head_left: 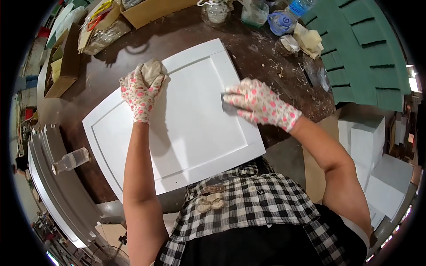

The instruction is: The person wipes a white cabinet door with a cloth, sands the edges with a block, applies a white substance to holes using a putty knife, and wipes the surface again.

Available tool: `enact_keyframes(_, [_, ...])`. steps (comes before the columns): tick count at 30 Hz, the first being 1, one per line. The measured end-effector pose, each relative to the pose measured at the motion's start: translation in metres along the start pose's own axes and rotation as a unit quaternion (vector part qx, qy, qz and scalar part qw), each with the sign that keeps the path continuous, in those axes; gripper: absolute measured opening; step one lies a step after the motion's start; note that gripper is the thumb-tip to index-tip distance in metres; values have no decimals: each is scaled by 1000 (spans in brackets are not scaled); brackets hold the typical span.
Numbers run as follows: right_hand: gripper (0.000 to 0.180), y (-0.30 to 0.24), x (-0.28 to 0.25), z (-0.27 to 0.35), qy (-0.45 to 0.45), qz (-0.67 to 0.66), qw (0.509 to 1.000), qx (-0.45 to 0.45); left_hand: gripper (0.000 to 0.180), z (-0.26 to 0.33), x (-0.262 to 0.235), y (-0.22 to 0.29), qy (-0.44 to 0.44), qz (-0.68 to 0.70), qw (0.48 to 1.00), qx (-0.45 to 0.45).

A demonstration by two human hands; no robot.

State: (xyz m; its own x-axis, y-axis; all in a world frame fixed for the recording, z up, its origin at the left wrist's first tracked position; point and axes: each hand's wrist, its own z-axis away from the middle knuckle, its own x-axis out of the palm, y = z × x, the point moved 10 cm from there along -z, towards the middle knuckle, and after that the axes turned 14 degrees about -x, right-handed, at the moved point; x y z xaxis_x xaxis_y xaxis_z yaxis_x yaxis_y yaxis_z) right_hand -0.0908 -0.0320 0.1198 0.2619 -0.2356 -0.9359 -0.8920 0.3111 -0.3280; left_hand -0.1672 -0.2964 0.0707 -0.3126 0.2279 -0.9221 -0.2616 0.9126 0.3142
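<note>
Edges of the white rectangular cabinet door panel (186,119) ran slantwise across the dark brown, paint-flecked worktable (262,57), its near long edge hanging out past the table toward the person's checked black-and-white apron (248,199). The left hand (141,91), in a white glove with pink dots, pressed a crumpled beige rag (153,68) against the panel's far left edge, fingers curled over the cloth. The right hand (259,104), gloved alike, lay flat near the panel's right edge with fingers close together on a small dark grey pad (227,104), only a corner of which showed.

Open room lay mostly on the panel's own sunken middle field between the two hands, and on the bare strip of table beyond its far right edge. To the left, a clear plastic bottle (71,160) lay on its side just beside the panel's left corner, with stacked grey-white boards (57,186) further out. Past the far edge stood a brown cardboard box (151,11), a clear glass jar (217,11) and a blue roll of tape (280,22), with wadded cream cloths (308,41) near them. A green slatted foam sheet (364,57) filled the right side, and white blocks (368,142) stood below it.
</note>
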Motion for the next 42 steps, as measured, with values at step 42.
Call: enact_keyframes(42, [58, -32, 17, 74, 253, -102, 961, 44, 63, -1, -14, -22, 33, 21, 998, 46])
